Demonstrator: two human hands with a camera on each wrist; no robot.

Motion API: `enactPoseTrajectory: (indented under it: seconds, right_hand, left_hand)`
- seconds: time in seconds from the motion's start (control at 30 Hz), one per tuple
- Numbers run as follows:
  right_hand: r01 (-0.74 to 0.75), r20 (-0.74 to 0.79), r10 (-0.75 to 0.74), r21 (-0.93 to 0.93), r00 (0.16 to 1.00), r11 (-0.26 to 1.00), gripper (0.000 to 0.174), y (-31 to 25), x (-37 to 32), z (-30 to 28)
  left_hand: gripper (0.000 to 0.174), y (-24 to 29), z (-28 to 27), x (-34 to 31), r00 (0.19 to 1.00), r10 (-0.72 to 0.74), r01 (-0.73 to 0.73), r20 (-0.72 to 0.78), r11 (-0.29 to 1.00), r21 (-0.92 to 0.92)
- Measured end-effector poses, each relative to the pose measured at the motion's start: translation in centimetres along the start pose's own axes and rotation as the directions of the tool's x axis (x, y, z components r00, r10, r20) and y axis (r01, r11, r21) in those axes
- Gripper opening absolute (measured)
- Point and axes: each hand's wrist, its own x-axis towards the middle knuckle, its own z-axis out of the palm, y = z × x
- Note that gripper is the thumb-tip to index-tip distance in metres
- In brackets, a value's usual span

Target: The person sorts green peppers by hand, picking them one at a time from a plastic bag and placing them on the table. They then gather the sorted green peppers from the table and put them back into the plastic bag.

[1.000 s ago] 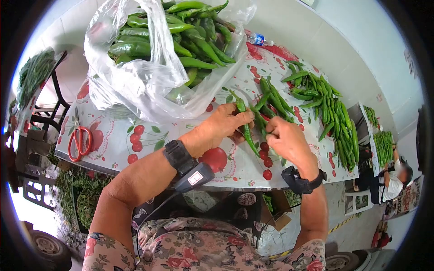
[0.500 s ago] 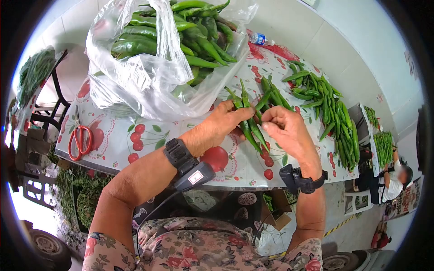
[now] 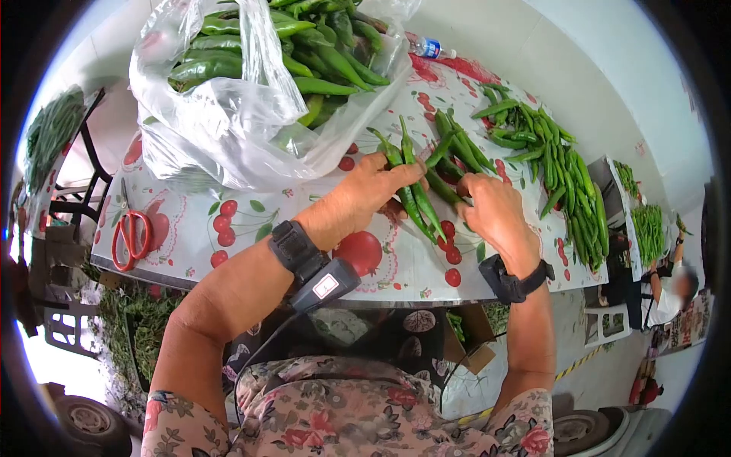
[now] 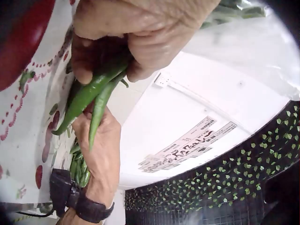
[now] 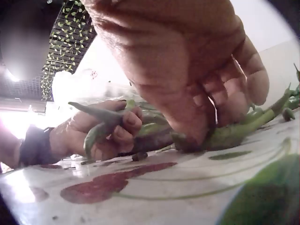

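Two long green chili peppers (image 3: 423, 199) lie side by side in my left hand (image 3: 371, 189), gripped between thumb and fingers with their tips pointing toward me. In the left wrist view the same chili peppers (image 4: 93, 96) stick out below the fingers. My right hand (image 3: 495, 213) is just to the right, its fingertips on another green chili pepper (image 3: 444, 187) at the near end of a small group of peppers (image 3: 466, 145). The right wrist view has the curled fingers of the right hand (image 5: 187, 79) pinching that chili pepper (image 5: 234, 136) at the tabletop.
A clear plastic bag (image 3: 221, 137) full of larger green peppers (image 3: 327, 57) stands at the back left. Red-handled scissors (image 3: 132, 240) lie at the left edge. On the right is a long pile of chili peppers (image 3: 567, 183). A plastic bottle (image 3: 432, 49) lies behind the bag.
My left hand held one chili pepper a second ago and now holds two. The right hand lifted off toward me, then returned to the small group and took hold of another pepper.
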Motion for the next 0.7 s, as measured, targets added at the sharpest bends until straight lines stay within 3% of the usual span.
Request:
enactPoseTrajectory:
  seconds: [0.1, 0.2, 0.23, 0.33, 0.43, 0.7]
  right_hand:
    - [-0.056, 0.103, 0.056, 0.006, 0.993, 0.998, 0.019, 0.3, 0.2, 0.0]
    - [-0.162, 0.091, 0.141, 0.304, 0.986, 0.939, 0.026, -0.4, 0.4, -1.0]
    - [-0.174, 0.123, 0.131, 0.471, 0.984, 0.865, 0.025, -0.6, 0.3, -1.5]
    - [-0.117, 0.130, 0.037, 0.693, 0.991, 0.712, 0.023, -1.1, 0.3, -1.2]
    - [-0.079, 0.108, -0.003, 0.750, 0.994, 0.657, 0.023, -2.1, 0.2, -1.4]
    - [-0.029, 0.076, -0.030, 0.677, 0.997, 0.735, 0.023, -2.4, 0.1, -1.4]
  left_hand:
    - [0.025, -0.1, 0.2, 0.1, 0.999, -0.014, 0.014, -0.028, 1.000, -0.015]
    - [0.027, -0.3, 0.0, 0.2, 1.000, -0.010, 0.010, -0.019, 1.000, 0.017]
    - [0.026, -0.2, 0.1, 0.1, 1.000, -0.014, 0.014, -0.028, 1.000, 0.017]
    - [0.030, -0.3, -0.1, 0.4, 1.000, -0.027, 0.027, 0.016, 1.000, 0.002]
    - [0.029, -0.4, 0.0, 0.4, 1.000, -0.010, 0.010, 0.018, 1.000, -0.021]
    - [0.030, -0.3, 0.1, 0.3, 0.999, 0.008, -0.007, 0.040, 1.000, -0.020]
